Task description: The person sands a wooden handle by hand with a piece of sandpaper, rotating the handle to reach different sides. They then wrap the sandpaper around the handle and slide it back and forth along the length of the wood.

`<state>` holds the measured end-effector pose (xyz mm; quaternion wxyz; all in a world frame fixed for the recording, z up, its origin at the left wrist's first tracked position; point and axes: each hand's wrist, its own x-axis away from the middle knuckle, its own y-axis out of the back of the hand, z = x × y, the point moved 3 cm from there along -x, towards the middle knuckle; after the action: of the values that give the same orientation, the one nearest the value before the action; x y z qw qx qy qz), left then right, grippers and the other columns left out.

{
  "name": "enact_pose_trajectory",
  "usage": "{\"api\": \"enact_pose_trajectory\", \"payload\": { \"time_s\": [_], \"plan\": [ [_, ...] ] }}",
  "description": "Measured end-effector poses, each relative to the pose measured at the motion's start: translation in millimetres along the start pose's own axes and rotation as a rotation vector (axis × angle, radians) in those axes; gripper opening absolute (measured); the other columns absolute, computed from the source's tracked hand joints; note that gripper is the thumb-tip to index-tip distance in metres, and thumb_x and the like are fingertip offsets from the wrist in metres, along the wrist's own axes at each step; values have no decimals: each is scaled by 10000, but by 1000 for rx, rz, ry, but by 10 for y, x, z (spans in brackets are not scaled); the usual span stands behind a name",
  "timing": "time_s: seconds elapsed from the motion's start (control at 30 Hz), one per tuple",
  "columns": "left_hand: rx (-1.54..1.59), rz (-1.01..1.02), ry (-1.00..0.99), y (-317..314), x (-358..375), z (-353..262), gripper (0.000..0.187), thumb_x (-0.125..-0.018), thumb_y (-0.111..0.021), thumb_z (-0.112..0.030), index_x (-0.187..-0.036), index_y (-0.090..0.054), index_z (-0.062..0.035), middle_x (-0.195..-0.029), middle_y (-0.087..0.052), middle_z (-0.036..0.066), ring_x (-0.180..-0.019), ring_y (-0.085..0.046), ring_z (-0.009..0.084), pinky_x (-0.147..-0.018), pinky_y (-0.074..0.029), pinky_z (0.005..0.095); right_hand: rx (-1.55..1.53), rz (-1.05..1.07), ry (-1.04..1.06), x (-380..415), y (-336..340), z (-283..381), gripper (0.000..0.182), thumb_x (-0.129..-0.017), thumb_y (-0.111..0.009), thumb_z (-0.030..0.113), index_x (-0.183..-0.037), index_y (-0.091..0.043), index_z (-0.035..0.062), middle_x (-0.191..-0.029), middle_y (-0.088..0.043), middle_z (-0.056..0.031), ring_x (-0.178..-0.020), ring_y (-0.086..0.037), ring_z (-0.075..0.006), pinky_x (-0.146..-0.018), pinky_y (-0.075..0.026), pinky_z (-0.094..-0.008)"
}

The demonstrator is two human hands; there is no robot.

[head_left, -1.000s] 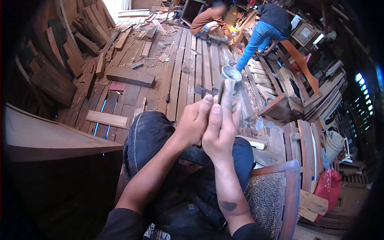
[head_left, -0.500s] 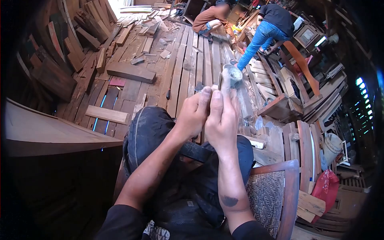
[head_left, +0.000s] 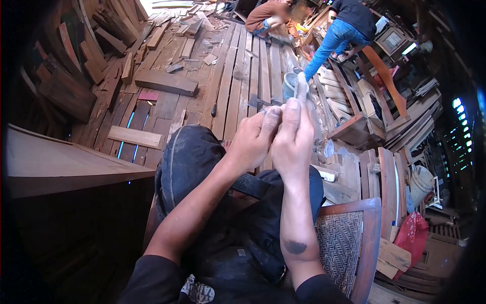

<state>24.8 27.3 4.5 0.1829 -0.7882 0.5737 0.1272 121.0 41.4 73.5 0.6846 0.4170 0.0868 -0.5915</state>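
Observation:
My left hand [head_left: 254, 138] and my right hand [head_left: 293, 139] are together in front of my knees, thumbs side by side on top. The left fingers are curled closed, pressed against the right hand. On the right, the thumb lies along the closed fingers, which point forward and blur at the tips. Whatever is pinched between the hands is hidden. Just beyond the fingertips stands a light-blue bucket [head_left: 289, 85]. A dark flat piece [head_left: 254, 101] lies on the floor past my left hand.
Plank flooring [head_left: 223, 96] has gaps and scattered offcuts. A thick wood block [head_left: 166, 82] lies to the left. A woven-panel chair [head_left: 338, 248] is beside me. Two people, one in blue jeans [head_left: 336, 40], are at the back. A red cloth [head_left: 412, 240] hangs at right.
Both hands have shifted slightly right, still together. The bucket is less covered by my fingers. The person in jeans has changed posture a little.

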Motion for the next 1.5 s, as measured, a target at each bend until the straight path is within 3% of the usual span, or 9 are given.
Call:
{"api": "enact_pose_trajectory", "payload": {
  "time_s": [0.17, 0.33, 0.47, 0.67, 0.8, 1.13, 1.2, 1.37, 1.5],
  "plan": [
    [-7, -38, -55, 3, 5, -82, 500, -1144, -388, -408, -1208, -665, 4, -782, -639, 191, -682, -618, 287, -703, -513, 399, -10, -51, 124, 97, -28, -48, 376, -1123, -422, 227, -1300, -580, -65, -1145, -642, -228, -893, -591, -303, -836, -482, -399],
    [-64, 94, -33, -114, 50, -165, 444, -1132, -413, -352, -1076, -647, 21, -745, -599, 215, -645, -599, 364, -664, -500, 424, -121, -26, -68, 78, 106, -33, 502, -1107, -442, 193, -1522, -441, -88, -1370, -579, -327, -1149, -602, -443, -1028, -449, -462],
    [-99, 85, -45, -147, 62, -181, 416, -1124, -428, -331, -1059, -646, 18, -804, -643, 260, -734, -659, 444, -675, -510, 458, -264, -114, -90, 92, 124, -1, 358, -1130, -438, 234, -1267, -578, -66, -1076, -615, -152, -838, -505, -198, -767, -435, -327],
    [-162, 157, 40, -216, 11, -148, 388, -1111, -455, -327, -1059, -644, 7, -822, -668, 273, -819, -671, 481, -715, -522, 511, -246, -187, -121, 61, 214, 8, 470, -1134, -440, 218, -1520, -474, -49, -828, -469, -13, -754, -442, -109, -665, -365, -294],
    [-240, 182, -60, -347, 53, -157, 390, -1105, -466, -341, -1035, -636, 3, -751, -652, 252, -770, -660, 480, -695, -509, 529, -206, -130, -240, 91, 370, -215, 394, -1128, -427, 194, -1349, -584, -92, -1003, -611, -193, -921, -592, -266, -874, -461, -392],
    [-296, 246, -5, -399, 65, -156, 376, -1111, -451, -324, -1083, -643, -2, -806, -645, 284, -803, -663, 486, -695, -505, 504, -348, -193, -331, 58, 399, -339, 391, -1154, -407, 267, -954, -585, -18, -766, -460, -1, -690, -425, -98, -629, -382, -276],
    [-265, 242, 23, -356, 30, -189, 367, -1107, -460, -317, -1084, -642, 1, -810, -646, 287, -811, -666, 483, -702, -503, 512, -326, -185, -259, 179, 320, -324, 387, -1155, -402, 268, -989, -596, -22, -785, -471, 1, -709, -430, -95, -642, -384, -270],
    [-378, 241, -99, -470, 125, -39, 374, -1108, -465, -326, -1065, -638, 3, -783, -647, 276, -773, -663, 476, -675, -499, 510, -461, -192, -304, 85, 440, -443, 491, -1158, -391, 265, -1543, -461, -30, -1077, -648, -89, -856, -562, -136, -784, -490, -299],
    [-247, 260, 61, -373, 40, -217, 345, -1100, -484, -319, -1081, -628, -7, -772, -630, 283, -766, -658, 486, -670, -486, 524, -458, -137, -264, 210, 368, -384, 488, -1164, -366, 271, -1495, -489, -65, -1212, -654, -141, -1180, -651, -234, -998, -509, -343]
  ]
}}
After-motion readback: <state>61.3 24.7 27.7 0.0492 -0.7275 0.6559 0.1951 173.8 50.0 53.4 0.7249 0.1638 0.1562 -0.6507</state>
